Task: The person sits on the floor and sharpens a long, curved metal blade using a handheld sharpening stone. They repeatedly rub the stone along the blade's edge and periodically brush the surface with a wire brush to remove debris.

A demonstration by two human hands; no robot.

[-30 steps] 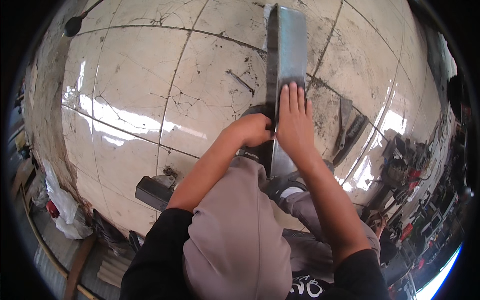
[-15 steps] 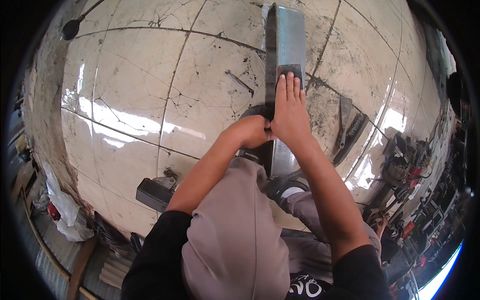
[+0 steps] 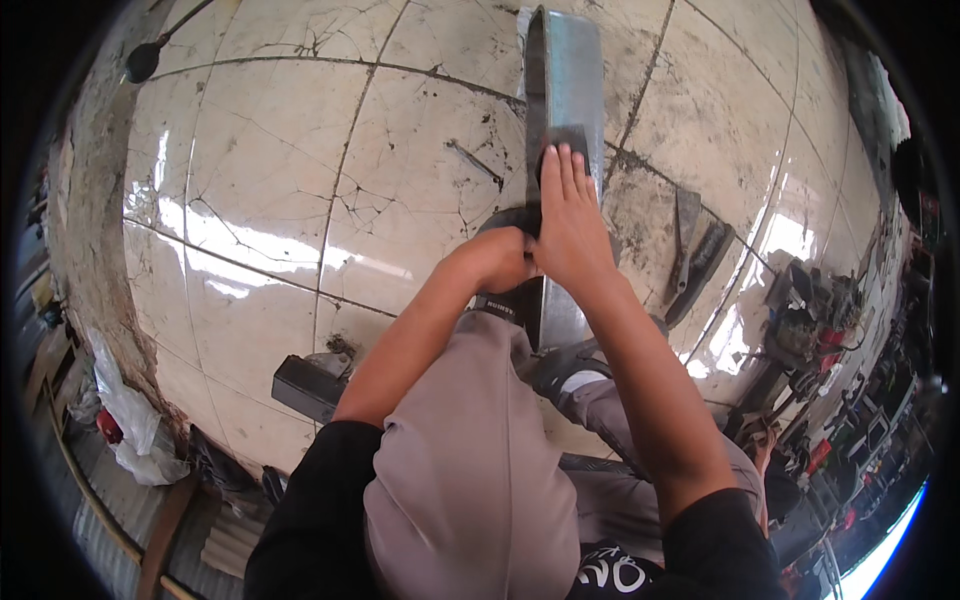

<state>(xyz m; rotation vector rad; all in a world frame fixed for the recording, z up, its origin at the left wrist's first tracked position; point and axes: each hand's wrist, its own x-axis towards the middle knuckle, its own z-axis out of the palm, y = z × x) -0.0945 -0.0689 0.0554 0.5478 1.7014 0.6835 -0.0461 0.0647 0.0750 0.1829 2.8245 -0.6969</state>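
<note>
A long grey metal piece [image 3: 575, 70] with a rounded far end and a deep dark left side points away from me, its near end between my feet. My right hand [image 3: 572, 215] lies on its upper face, fingers straight and together, pressing a dark rectangular sheet that looks like sandpaper [image 3: 570, 136] against the metal. The sheet's far part shows beyond my fingertips. At the left edge of the piece, my left hand [image 3: 500, 258] is closed and appears to grip that edge; its fingertips are partly hidden. The thumb side of my right hand is close beside it.
A scraper [image 3: 686, 235] and a dark long-handled tool [image 3: 702, 270] lie right of the metal piece. A thin metal rod [image 3: 474, 163] lies left of it on the cracked tiles [image 3: 265, 120]. Near my left arm is a black box-shaped object [image 3: 305, 385]; mixed tools and parts [image 3: 810, 320] crowd the right.
The metal piece, the sheet and my right hand appear slightly further left in the picture, along with a small shift of the whole view. Both hands keep their places on the piece.
</note>
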